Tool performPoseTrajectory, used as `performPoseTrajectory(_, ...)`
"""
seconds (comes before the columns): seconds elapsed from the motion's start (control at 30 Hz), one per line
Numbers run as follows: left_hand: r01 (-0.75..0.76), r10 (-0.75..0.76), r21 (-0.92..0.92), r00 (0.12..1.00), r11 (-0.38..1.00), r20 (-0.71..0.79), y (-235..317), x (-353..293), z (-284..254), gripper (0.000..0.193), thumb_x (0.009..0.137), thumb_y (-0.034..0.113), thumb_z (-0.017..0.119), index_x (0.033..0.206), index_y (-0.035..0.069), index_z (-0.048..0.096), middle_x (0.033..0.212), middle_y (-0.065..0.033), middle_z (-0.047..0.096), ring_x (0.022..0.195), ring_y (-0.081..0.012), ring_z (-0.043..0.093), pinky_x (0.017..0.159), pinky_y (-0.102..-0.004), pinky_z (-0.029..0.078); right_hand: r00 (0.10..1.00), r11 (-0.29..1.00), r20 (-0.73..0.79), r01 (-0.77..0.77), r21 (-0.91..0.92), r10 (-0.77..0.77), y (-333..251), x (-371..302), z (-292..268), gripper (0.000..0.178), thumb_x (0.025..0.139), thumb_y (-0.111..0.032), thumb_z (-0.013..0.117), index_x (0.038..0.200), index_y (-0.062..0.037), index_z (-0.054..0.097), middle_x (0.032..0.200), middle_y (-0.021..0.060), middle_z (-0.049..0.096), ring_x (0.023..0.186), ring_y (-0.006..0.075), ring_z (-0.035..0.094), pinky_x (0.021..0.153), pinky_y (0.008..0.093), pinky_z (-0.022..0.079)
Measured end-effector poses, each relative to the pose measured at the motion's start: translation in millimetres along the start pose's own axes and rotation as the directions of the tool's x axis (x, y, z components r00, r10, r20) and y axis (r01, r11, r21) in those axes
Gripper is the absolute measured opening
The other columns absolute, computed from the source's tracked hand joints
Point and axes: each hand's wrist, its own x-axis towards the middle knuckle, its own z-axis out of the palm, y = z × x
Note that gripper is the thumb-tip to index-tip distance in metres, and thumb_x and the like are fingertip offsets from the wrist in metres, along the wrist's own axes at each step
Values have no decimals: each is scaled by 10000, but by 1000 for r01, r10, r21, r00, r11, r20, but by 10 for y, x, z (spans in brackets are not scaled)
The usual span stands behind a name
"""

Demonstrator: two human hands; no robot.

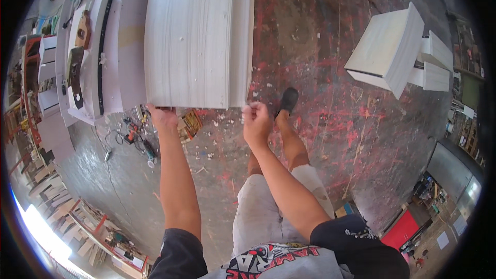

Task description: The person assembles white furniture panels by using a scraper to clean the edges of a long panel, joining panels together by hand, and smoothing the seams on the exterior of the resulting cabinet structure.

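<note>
A long white wooden panel [188, 41] with streaky paint extends away from me, with a narrower raised strip [240, 36] along its right side. My left hand [165, 120] grips the panel's near edge at the left corner, its fingers partly hidden under the board. At the near right corner is my right hand [256, 119], its fingers curled together close against the strip's end. Whether they pinch the edge or some small thing is too small to make out.
Left of the panel, a pale bench [132, 62] bears a wooden hand plane [82, 30] and a dark-edged strip [105, 54]. Power tools [135, 137] with cords and a wooden crate [190, 125] lie on the stained floor. A white cabinet-like box [385, 46] stands at right.
</note>
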Motion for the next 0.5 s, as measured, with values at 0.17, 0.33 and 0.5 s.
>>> performPoseTrajectory(0.17,-9,10,23,1000,1000,-20,12,35,-59,566,1018,578,440,1426,199,540,1383,-13,609,1252,-261,572,1031,-480,436,871,775,146,-485,404,469,49,87,-72,206,1022,-232,586,1133,-58,588,944,-3,622,777,142,582,830,379,537)
performPoseTrajectory(0.33,17,-16,26,1000,1000,-24,20,-97,206,553,1036,575,361,1378,201,583,1395,-52,600,1291,-294,550,1044,-573,442,785,455,326,-585,671,527,-101,222,-153,88,1025,-224,562,1043,-145,527,878,-57,445,792,80,480,788,354,497)
performPoseTrajectory(0.5,-4,4,8,1000,1000,9,-120,-304,369,622,1073,545,218,1450,164,534,1467,-77,562,1341,-335,537,1073,-585,459,832,555,250,-524,646,495,-108,340,-310,111,1023,-240,561,1045,-141,518,894,-38,476,800,98,499,779,347,478)
